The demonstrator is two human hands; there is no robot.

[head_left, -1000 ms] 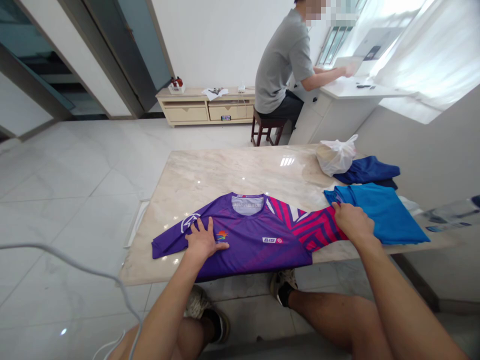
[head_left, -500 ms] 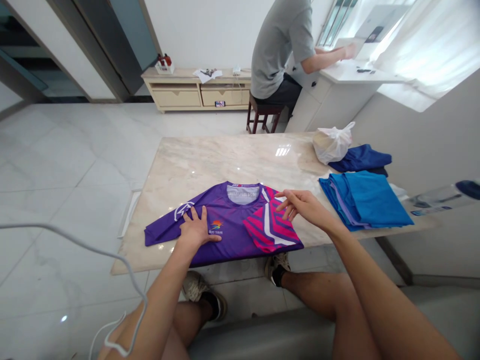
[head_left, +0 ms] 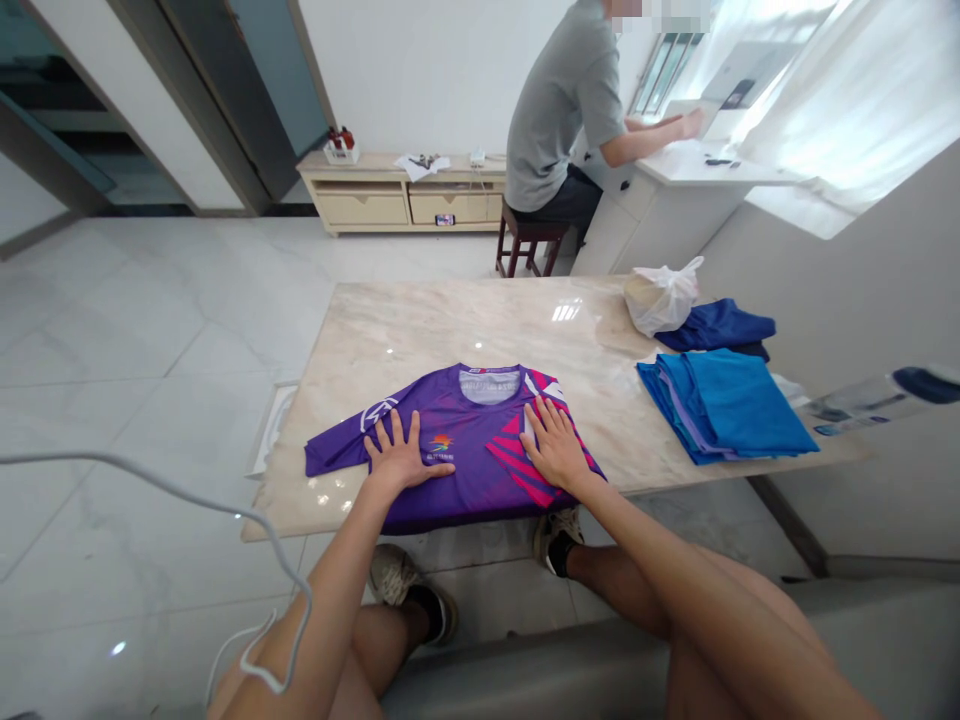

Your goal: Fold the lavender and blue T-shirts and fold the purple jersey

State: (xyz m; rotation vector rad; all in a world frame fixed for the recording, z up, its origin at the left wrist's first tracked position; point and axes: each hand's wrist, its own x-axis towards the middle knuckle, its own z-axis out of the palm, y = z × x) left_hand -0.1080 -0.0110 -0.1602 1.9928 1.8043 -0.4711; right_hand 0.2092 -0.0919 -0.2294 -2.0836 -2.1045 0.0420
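Observation:
A purple jersey (head_left: 472, 450) with a pink striped sleeve lies on the marble-look table in front of me, its neckline facing away. The pink sleeve is folded in over the body, while the purple sleeve on the left stretches out flat. My left hand (head_left: 397, 455) rests spread on the jersey's chest, left of the small colourful print. On the folded pink sleeve lies my right hand (head_left: 555, 445), palm down with fingers extended, covering part of its white stripe. Neither hand grasps the cloth.
Folded blue garments (head_left: 739, 405) lie at the table's right, with a dark blue cloth (head_left: 716, 325) and a white plastic bag (head_left: 664, 298) behind. A clear bottle (head_left: 885, 400) is at far right. A white cable (head_left: 187, 490) hangs at left. Another person (head_left: 566, 110) sits at a desk.
My right hand has moved left and come down from beside the sleeve to lie flat on it. My left hand stays on the jersey's chest. The view has shifted slightly.

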